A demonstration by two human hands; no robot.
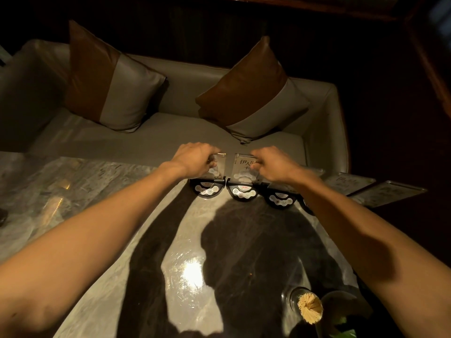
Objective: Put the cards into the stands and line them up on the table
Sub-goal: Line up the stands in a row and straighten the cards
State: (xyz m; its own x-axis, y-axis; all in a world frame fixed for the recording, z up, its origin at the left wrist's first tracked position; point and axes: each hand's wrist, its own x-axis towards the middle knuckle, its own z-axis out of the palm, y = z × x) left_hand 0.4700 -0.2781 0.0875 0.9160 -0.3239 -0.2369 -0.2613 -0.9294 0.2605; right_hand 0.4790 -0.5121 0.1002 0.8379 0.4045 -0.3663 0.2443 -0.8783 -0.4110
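Three black half-round stands with buttons sit side by side near the far edge of the marble table point(102, 181): left stand point(207, 189), middle stand point(242, 192), right stand point(280, 198). A clear card point(219, 164) stands upright in the left stand, and my left hand point(195, 158) grips its top. A second clear card point(242, 168) with printed characters stands in the middle stand, with my right hand point(273, 164) pinching its upper right edge. The right stand holds no upright card that I can see. Two more cards point(351, 182) point(388, 192) lie flat to the right.
A grey sofa point(156, 137) with two brown-and-grey cushions point(109, 79) point(253, 93) runs behind the table. A glass holder of toothpicks point(310, 307) and a dark glass point(341, 306) stand at the near right. A bright lamp reflection and my shadow fall on the tabletop.
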